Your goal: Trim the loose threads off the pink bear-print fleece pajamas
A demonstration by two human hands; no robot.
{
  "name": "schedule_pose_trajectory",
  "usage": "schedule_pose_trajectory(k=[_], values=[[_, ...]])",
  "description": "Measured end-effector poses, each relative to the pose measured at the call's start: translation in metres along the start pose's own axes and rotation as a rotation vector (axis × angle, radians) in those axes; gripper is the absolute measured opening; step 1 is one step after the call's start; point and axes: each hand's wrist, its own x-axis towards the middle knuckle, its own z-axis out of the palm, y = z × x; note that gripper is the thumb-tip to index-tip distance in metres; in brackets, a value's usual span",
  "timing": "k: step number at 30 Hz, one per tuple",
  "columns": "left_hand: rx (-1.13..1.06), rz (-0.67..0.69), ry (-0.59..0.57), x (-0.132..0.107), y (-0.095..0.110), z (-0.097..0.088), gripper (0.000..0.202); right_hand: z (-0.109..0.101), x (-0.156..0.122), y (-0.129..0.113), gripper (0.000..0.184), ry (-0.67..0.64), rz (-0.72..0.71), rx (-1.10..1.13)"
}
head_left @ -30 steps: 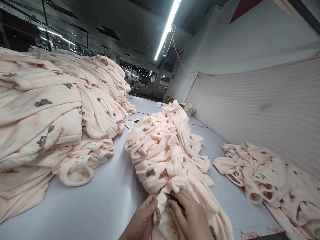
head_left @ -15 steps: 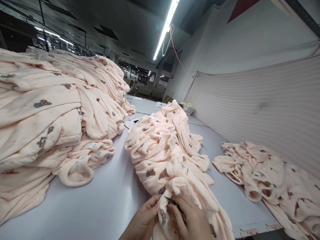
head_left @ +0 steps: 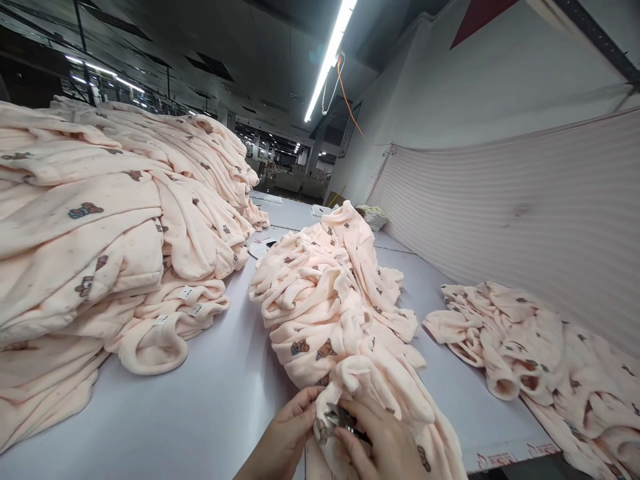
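Note:
A peach fleece garment (head_left: pixel 350 373) printed with small bears lies crumpled at the near end of a long heap (head_left: pixel 325 287) on the white table (head_left: pixel 200 413). My left hand (head_left: pixel 285 437) pinches a fold of this garment at the bottom of the view. My right hand (head_left: pixel 387 447) holds small metal thread snips (head_left: pixel 340 419) with the blades against the same fold, right beside my left fingers.
A tall stack of folded peach garments (head_left: pixel 100 227) fills the left side. Another loose pile (head_left: pixel 540 360) lies at the right, by a ribbed white wall covering (head_left: pixel 525 213). Papers (head_left: pixel 263 245) lie farther along the table. The table's front edge (head_left: pixel 515 457) is at the lower right.
Both hands have slid slightly lower on the garment. The snips have turned from a single dark line to a more open view against the fold. The piles have not moved.

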Motion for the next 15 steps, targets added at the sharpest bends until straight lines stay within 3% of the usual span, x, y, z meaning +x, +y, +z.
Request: schedule_pose_trajectory(k=[4, 9, 13, 15], values=[[0.028, 0.028, 0.044, 0.0023, -0.0009, 0.0026, 0.026, 0.0047, 0.0000, -0.0023, 0.021, 0.058, 0.005, -0.051], [0.086, 0.011, 0.098, 0.0014, -0.0010, 0.0049, 0.027, -0.0018, 0.0056, -0.0026, 0.022, 0.022, 0.157, 0.178], [0.088, 0.004, 0.102, 0.0039, -0.0015, 0.0056, 0.027, -0.0016, -0.0001, -0.0046, 0.020, 0.072, 0.177, 0.288], [0.079, 0.006, 0.070, 0.0054, -0.0023, 0.0053, 0.026, 0.0032, -0.0002, -0.0085, 0.032, 0.124, 0.164, 0.325]])
